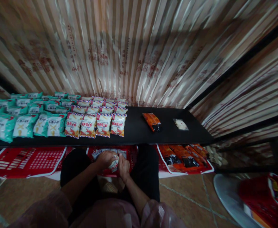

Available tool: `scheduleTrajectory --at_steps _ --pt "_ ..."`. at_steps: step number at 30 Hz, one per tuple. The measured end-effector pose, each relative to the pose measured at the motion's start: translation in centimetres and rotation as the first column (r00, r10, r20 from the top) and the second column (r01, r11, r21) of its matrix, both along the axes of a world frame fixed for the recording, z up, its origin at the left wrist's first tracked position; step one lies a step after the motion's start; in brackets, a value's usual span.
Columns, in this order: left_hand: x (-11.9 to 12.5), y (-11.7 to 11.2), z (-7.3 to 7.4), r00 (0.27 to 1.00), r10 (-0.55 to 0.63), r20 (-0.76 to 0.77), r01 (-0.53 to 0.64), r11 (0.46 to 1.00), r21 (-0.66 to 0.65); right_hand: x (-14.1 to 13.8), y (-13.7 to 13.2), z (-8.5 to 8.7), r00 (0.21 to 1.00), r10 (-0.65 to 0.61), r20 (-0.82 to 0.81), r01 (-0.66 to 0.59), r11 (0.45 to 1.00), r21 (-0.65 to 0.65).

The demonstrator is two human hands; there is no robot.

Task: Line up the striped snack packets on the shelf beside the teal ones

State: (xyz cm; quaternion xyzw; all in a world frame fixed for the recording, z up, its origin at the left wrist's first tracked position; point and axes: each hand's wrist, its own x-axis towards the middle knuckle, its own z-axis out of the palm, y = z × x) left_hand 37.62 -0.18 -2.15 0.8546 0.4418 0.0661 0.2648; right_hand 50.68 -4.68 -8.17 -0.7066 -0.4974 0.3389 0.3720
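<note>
Low between my knees, my left hand [106, 157] is closed round a small white snack bag [114, 164] with red print. My right hand [124, 165] is closed at the bag's right edge, its fingers mostly hidden. Both hands are over a red basket [132, 155] that has more white bags in it. Above, on the black shelf [139, 134], white-and-orange snack bags [103, 123] stand in rows. Teal snack bags [25, 125] fill the shelf's left part.
An orange-and-black packet [152, 121] and a small clear packet with something white [180, 124] lie on the shelf's right part. Below are a red basket [34, 162] at left and another holding orange packets [184, 156] at right. A striped curtain [129, 47] hangs behind.
</note>
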Motion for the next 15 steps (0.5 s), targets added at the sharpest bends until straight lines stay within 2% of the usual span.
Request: scheduleTrajectory --at_steps 3,6,11,15 --pt "-0.2 0.5 0.3 0.998 0.023 -0.062 -0.027 0.998 -0.059 0.0 -0.4 0.1 0.995 0.092 -0.045 -0.088 0.992 0.085" --pt "-0.3 1.0 0.4 0.993 0.049 -0.112 -0.061 0.993 -0.105 -0.1 -0.6 0.2 0.991 0.135 -0.004 -0.134 0.987 0.085" --pt "0.0 1.6 0.4 0.981 0.139 -0.135 -0.156 0.980 -0.126 -0.2 -0.5 0.2 0.994 0.057 0.095 -0.058 0.998 0.003" --pt "0.2 1.9 0.3 0.976 0.172 -0.133 -0.189 0.973 -0.132 -0.2 -0.4 0.3 0.995 0.024 0.096 -0.024 1.000 -0.008"
